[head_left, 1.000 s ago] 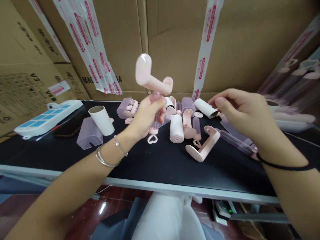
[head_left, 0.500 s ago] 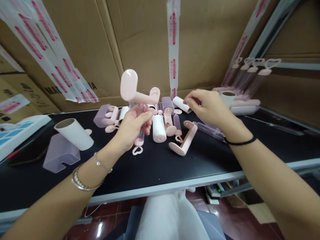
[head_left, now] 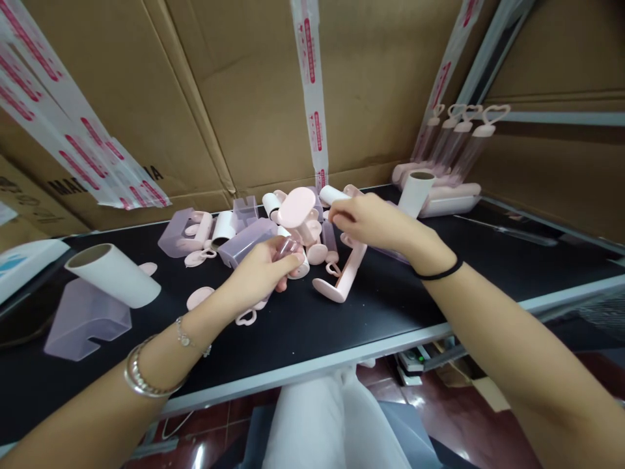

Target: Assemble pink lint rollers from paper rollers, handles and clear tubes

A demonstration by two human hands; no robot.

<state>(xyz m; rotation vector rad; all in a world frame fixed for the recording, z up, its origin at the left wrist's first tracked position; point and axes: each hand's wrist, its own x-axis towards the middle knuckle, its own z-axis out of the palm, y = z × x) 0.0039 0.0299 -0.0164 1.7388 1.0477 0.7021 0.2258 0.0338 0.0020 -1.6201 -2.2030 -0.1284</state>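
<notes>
My left hand (head_left: 261, 277) is closed around a clear plastic tube (head_left: 289, 246). A pink heart-shaped loop (head_left: 246, 317) shows below that hand, at the tube's lower end. Just beyond my left fingers is a pink bracket (head_left: 297, 208) with a rounded end plate; whether the hand also grips it I cannot tell. My right hand (head_left: 374, 225) hovers over the parts with fingers bent together, and its fingertips hide whatever they may hold. Beside it are a white roll (head_left: 333, 194) and another pink bracket (head_left: 347, 277) lying on the black table (head_left: 381, 312).
Translucent purple covers (head_left: 88, 319) and a white cardboard tube (head_left: 113, 277) lie at left. Another white tube (head_left: 416, 194) stands at right, near several clear tubes with heart loops (head_left: 495, 116). Cardboard boxes (head_left: 254, 91) wall off the back. A metal edge (head_left: 312, 361) runs along the front.
My left hand has lowered, and the pink bracket by it has come down and turned. My right hand has moved left and down towards the middle parts. The camera view has shifted.
</notes>
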